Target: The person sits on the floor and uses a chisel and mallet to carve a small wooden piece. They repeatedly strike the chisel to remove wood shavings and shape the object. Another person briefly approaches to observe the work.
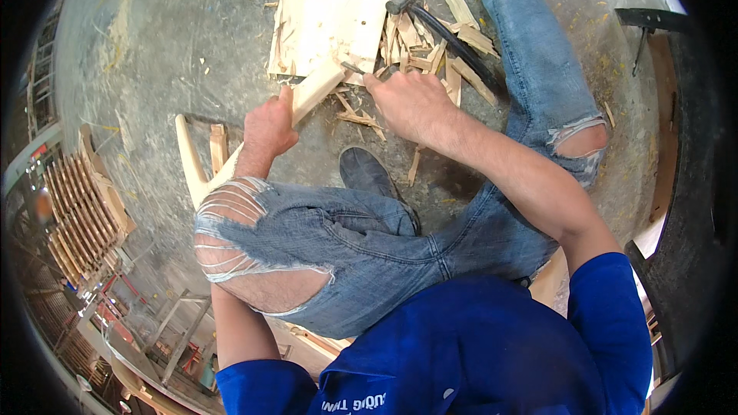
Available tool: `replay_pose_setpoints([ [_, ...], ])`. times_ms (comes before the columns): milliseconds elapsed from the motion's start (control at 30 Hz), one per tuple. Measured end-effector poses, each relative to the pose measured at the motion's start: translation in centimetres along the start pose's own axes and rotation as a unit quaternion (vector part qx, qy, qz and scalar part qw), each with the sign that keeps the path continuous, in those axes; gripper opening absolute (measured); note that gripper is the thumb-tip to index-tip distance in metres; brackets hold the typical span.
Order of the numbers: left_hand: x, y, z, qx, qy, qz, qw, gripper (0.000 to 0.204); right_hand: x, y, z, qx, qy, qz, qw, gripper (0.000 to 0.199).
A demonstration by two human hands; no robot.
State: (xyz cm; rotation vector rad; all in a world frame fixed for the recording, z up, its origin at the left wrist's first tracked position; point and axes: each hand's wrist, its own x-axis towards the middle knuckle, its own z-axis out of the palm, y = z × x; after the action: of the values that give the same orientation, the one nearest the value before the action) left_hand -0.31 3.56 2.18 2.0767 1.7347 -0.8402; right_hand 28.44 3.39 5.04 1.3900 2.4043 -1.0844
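My left hand [269, 127] is closed round a pale wooden piece [317, 92] that slants up and away from my left knee. In my right hand [411, 104] is a chisel [352, 68]; its dark metal blade points left and meets the far end of the wood. My fingers hide the chisel's handle. Under that end lies a flat square board [330, 19] on the floor, with shavings on it. Just beyond my right hand, a hammer [403, 0] with a black handle rests on split wood chips [407, 42].
My jeans-clad legs frame the work, with a grey shoe [365, 173] between them. A curved wooden part [192, 154] is beside my left knee. Farther left stands a stack of shaped wooden pieces [84, 211]. A dark object [653, 21] stands at the far right.
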Motion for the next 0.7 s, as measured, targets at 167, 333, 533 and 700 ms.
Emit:
replay_pose_setpoints([
  [167, -0.2, 0.1, 0.0, 0.009, -0.003, -0.004, 1.000, 0.049, 0.7, -0.1, -0.2, 0.016, -0.007, 0.009, 1.000, 0.027],
  [333, -0.7, -0.2, 0.1, 0.004, 0.008, -0.003, 1.000, 0.051, 1.5, 0.1, 0.8, 0.019, 0.013, 0.003, 1.000, 0.034],
  [533, -0.6, -0.5, 0.1, 0.006, 0.014, 0.002, 1.000, 0.052, 0.1, -0.4, -0.2, 0.008, -0.006, 0.011, 1.000, 0.031],
  [700, -0.1, 0.3, 0.0, 0.002, 0.004, -0.004, 1.000, 0.051, -2.4, 0.2, -0.8, -0.015, -0.056, 0.009, 0.998, 0.036],
])
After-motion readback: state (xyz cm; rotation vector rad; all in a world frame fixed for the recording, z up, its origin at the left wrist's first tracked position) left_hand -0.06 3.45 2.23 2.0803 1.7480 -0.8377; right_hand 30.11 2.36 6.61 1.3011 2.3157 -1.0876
